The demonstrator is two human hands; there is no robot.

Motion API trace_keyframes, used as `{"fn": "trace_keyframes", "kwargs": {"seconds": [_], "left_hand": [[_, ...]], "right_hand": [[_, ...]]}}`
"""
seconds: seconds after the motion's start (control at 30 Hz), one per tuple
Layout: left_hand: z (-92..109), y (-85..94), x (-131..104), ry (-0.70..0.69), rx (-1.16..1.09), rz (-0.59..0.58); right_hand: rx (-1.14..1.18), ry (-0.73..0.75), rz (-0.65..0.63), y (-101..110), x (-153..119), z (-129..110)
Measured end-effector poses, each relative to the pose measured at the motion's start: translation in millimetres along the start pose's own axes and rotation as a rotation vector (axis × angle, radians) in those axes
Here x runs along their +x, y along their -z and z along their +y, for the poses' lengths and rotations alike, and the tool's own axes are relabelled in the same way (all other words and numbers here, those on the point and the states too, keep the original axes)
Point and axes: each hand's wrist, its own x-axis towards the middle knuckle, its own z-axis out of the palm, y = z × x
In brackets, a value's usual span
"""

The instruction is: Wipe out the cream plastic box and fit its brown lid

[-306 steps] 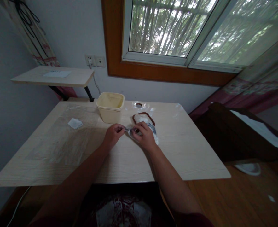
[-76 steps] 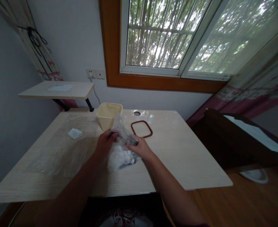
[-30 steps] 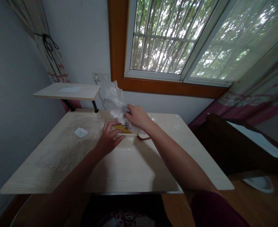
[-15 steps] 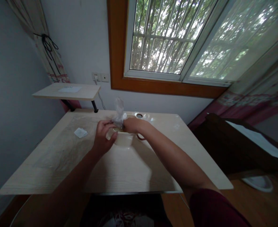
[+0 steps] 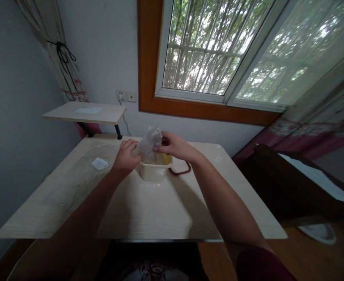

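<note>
A cream plastic tub stands near the middle of the pale wooden table. My right hand pinches a crumpled clear plastic bag just above the tub's mouth. My left hand rests on the tub's left rim, fingers touching the bag's lower part. Something yellow shows inside the tub at its right side. A brown rubber seal ring lies on the table right behind the tub, partly hidden by my right wrist.
A small white packet lies on the table's left part. A raised side shelf stands at the back left, a wall socket behind it. A dark bed frame stands to the right, a window above.
The bag went from being held over the table to above the tub. My left hand drew the tub nearer. In the last half second my right hand lifted the bag slightly.
</note>
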Motion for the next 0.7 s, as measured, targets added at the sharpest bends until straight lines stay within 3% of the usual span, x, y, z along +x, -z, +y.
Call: {"fn": "trace_keyframes", "kwargs": {"seconds": [0.1, 0.2, 0.27, 0.33, 0.43, 0.53, 0.7], "left_hand": [[6, 3.0, 14, -0.062, 0.034, -0.102], [9, 2.2, 26, -0.072, 0.014, -0.294], [9, 0.3, 30, -0.089, 0.009, -0.434], [8, -1.3, 33, -0.132, 0.024, -0.499], [9, -0.3, 34, -0.155, 0.077, -0.396], [11, 5.3, 34, -0.067, 0.090, -0.239], [7, 13.6, 29, 0.054, -0.173, -0.309]], "right_hand": [[0.178, -0.038, 0.077, 7, -5, 10], [0.233, -0.112, 0.159, 13, -9, 23], [0.191, -0.166, 0.128, 14, -12, 33], [0.080, -0.202, 0.056, 13, -14, 43], [-0.090, -0.173, 0.051, 9, -16, 52], [-0.184, -0.132, 0.119, 6, -19, 55], [-0.201, -0.102, 0.145, 2, -23, 53]]}}
